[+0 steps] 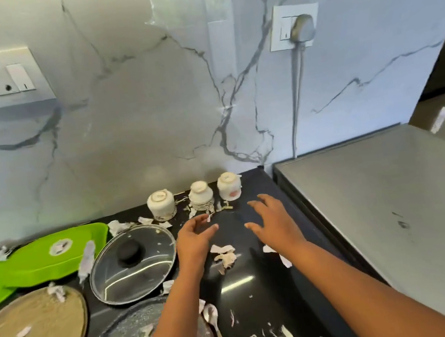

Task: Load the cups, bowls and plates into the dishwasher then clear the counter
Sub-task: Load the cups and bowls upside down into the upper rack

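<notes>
Cups (201, 197): three, upside down, at back of counter (249, 284) against the wall.
Left hand (194, 238) and right hand (273, 221) near them, fingers spread, holding nothing; scraps (223, 255) litter the counter.

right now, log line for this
phase: pre-grasp | left hand: open, empty | right hand: open, empty | cups: three, upside down on counter

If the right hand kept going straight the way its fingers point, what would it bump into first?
Most likely the rightmost upturned cup, the one with a pink mark. The right hand is open, holds nothing and aims up and leftward at it. Depth is hard to judge from this one view.
</notes>
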